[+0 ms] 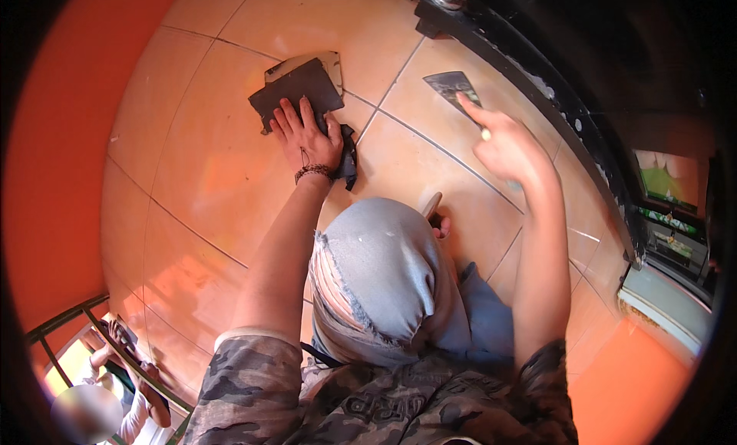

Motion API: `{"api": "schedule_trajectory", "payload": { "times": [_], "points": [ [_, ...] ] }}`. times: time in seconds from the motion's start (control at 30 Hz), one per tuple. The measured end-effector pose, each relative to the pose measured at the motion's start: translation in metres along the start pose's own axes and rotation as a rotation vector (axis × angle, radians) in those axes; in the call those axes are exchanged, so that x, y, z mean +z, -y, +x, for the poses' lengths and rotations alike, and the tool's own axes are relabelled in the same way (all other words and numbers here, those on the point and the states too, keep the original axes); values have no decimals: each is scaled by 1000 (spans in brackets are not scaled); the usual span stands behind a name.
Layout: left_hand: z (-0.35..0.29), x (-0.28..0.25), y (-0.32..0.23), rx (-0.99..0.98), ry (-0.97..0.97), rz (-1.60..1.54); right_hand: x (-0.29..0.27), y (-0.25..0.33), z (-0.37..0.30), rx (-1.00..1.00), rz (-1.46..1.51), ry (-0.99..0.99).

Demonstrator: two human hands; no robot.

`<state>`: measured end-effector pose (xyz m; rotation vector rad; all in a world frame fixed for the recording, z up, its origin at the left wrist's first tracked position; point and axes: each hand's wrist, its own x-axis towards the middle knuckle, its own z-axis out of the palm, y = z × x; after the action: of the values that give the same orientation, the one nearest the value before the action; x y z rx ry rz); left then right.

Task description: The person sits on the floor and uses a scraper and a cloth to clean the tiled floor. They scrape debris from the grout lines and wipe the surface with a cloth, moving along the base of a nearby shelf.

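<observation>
My left hand (307,138) lies flat, fingers stretched, on the lower edge of a dark grey sheet (311,80) that looks like sandpaper. Beneath that sheet a beige piece (332,63) sticks out, its material unclear. A torn dark scrap (348,165) curls beside my left wrist. Off to the right, my right hand (507,146) grips a putty knife (453,84), the index finger stretched along its blade. The handle is hidden in my palm. The blade, wide and dark with worn patches, points away from me toward the upper left.
Tan floor tiles (207,169) with dark joints lie under my hands. A black curved frame (553,92) with chipped paint borders the right side. An orange wall (69,169) rises at left. My bent knee in torn jeans (384,268) fills the middle. Another person (138,407) is beyond a railing (77,316).
</observation>
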<state>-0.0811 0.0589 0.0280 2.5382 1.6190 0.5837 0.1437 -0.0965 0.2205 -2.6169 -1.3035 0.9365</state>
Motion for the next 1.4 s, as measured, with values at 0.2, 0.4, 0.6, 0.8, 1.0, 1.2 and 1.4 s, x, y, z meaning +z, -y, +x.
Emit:
{"api": "schedule_trajectory", "payload": {
  "times": [0.2, 0.4, 0.6, 0.8, 1.0, 1.2, 1.4],
  "points": [
    [-4, -7, 5, -16, 28, 3, 46, 18, -9, 99, 295, 23],
    [-6, -8, -2, -19, 65, 11, 61, 58, 88, 20, -181, 217],
    [1, -9, 2, -31, 37, 14, 0, 85, 68, 36, -144, 103],
    [-2, -11, 13, -22, 37, 23, -16, 76, -15, -33, 127, -260],
    [1, -9, -2, -34, 68, -11, 89, 41, 18, 145, 71, -92],
    [2, -12, 7, -18, 25, 34, 58, 62, 64, 93, -106, 227],
    [3, -6, 7, 0, 17, 50, 39, 51, 41, 160, -38, 266]
  ]
}}
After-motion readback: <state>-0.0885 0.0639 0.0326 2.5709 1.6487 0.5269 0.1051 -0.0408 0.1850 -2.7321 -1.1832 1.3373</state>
